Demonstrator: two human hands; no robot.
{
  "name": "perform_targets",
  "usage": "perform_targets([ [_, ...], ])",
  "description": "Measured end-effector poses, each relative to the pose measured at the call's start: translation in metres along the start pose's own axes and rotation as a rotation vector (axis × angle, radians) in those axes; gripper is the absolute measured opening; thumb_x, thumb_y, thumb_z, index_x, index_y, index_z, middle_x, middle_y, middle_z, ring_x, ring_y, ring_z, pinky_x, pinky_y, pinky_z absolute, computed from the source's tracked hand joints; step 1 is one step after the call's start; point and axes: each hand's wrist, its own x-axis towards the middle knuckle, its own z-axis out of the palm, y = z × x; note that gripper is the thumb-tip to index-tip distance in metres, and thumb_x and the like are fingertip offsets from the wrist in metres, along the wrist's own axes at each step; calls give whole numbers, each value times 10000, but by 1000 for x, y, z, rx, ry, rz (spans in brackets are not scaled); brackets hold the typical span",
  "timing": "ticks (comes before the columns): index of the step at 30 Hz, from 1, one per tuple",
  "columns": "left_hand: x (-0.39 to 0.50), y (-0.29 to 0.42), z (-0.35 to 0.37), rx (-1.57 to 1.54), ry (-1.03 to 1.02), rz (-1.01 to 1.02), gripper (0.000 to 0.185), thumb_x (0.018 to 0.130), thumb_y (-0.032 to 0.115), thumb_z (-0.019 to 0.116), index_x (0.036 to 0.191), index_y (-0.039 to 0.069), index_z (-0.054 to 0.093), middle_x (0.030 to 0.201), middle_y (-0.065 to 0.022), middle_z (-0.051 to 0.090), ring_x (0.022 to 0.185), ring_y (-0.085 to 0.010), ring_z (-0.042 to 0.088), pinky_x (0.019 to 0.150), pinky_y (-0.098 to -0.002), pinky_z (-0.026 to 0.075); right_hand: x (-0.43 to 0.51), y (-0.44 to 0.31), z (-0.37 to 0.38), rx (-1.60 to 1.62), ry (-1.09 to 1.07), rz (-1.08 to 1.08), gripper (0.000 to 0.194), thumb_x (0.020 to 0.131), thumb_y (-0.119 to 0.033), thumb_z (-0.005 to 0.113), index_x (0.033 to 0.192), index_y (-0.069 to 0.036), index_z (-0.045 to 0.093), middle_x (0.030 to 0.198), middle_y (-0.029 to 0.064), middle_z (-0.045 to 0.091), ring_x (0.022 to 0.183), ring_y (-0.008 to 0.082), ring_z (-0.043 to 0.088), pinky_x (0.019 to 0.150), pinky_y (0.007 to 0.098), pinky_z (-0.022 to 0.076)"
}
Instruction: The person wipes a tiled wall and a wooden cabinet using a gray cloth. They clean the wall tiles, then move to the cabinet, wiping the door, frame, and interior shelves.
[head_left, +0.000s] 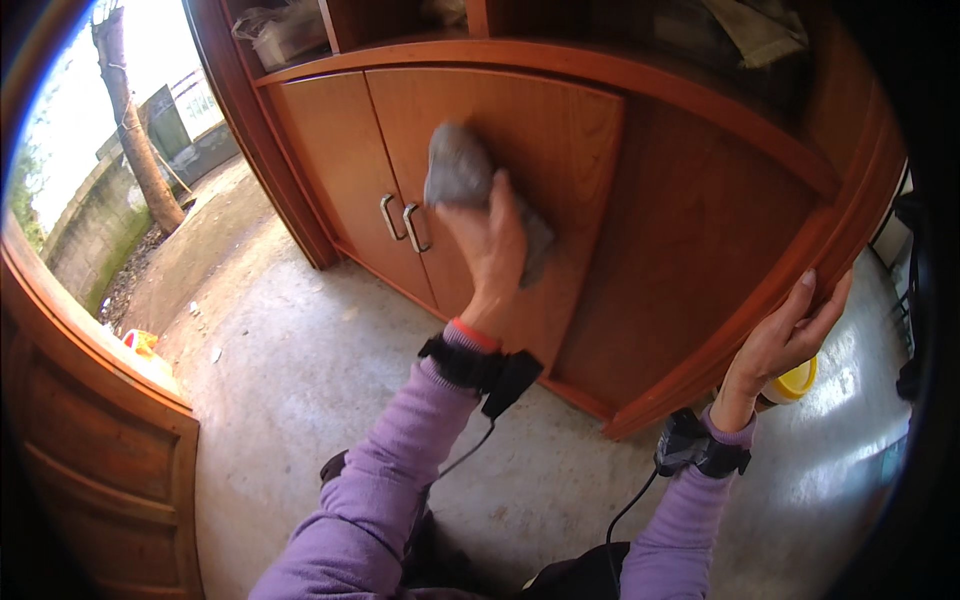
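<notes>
My left hand (487, 240) holds a folded grey cloth (459, 165) against the wooden cabinet door (562, 150). Both the cloth and the fingers are slightly blurred, and a loose end of the cloth hangs below the hand. Just left of it are two metal pull handles (416, 227), one on each of two closed doors. My right hand (784, 345) rests on the cabinet's right edge (720, 360), its thumb and fingers spread along the wood.
Above the doors, open shelves hold a plastic container in a bag (289, 37) and a pale cloth (757, 30). A yellow-lidded tub (795, 381) stands on the concrete floor (300, 390) behind my right hand. At left, a panelled wooden door (105, 465) borders a doorway to a yard with a tree trunk (135, 127).
</notes>
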Motion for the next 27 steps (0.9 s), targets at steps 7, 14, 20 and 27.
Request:
perform_targets([
  [7, -17, 52, 27, 418, -278, 716, 500, 811, 140, 759, 1287, 82, 616, 1277, -193, 522, 1179, -383, 534, 952, -481, 468, -3, 4, -2, -44, -11, -45, 455, 1053, -243, 542, 1457, -48, 465, 1375, 208, 591, 1215, 352, 628, 1022, 415, 545],
  [14, -119, -84, -73, 571, -415, 576, 587, 649, 115, 816, 1225, 147, 710, 1301, -194, 538, 1170, -420, 552, 970, -491, 478, -2, 2, -2, -19, -9, -53, 460, 1051, -264, 545, 1455, -57, 472, 1348, 201, 613, 1171, 345, 655, 971, 396, 577],
  [20, -205, -136, -119, 518, -420, -90, 745, 729, 0, 708, 1443, 75, 506, 1343, -225, 450, 1266, -434, 469, 1071, -439, 417, -2, -1, 2, -1, 3, -45, 456, 1060, -241, 525, 1468, -46, 462, 1391, 201, 587, 1224, 341, 626, 1019, 389, 538],
  [27, -112, -26, -14, 334, -251, 339, 596, 795, -27, 599, 1384, 3, 516, 1363, -210, 497, 1229, -404, 457, 1105, -450, 339, 0, -2, 2, -17, -2, -12, 454, 1051, -217, 544, 1458, -32, 465, 1410, 221, 570, 1253, 352, 608, 1031, 397, 530],
])
